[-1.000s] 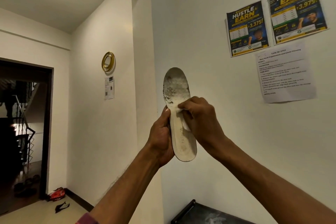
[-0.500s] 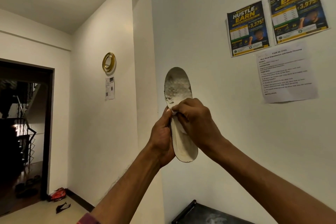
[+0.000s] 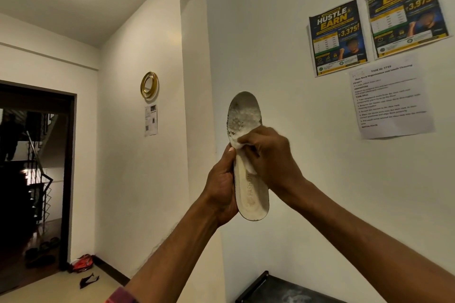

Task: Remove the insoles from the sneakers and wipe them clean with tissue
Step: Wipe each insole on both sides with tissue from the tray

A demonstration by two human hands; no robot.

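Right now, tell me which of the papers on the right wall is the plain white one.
The task sheet, lowest of the three: black text on white paper. The two Hustle & Earn posters above it are dark blue with yellow lettering.

Your left hand (image 3: pixel 222 187) grips the insole (image 3: pixel 250 194) along its left edge, holding it upright, toe end up, before the white wall (image 3: pixel 270 44). Your right hand (image 3: pixel 270 155) presses a white tissue (image 3: pixel 242 141) against its middle. The toe area shows grey, flaking wear; "FASHION" is printed near the heel.
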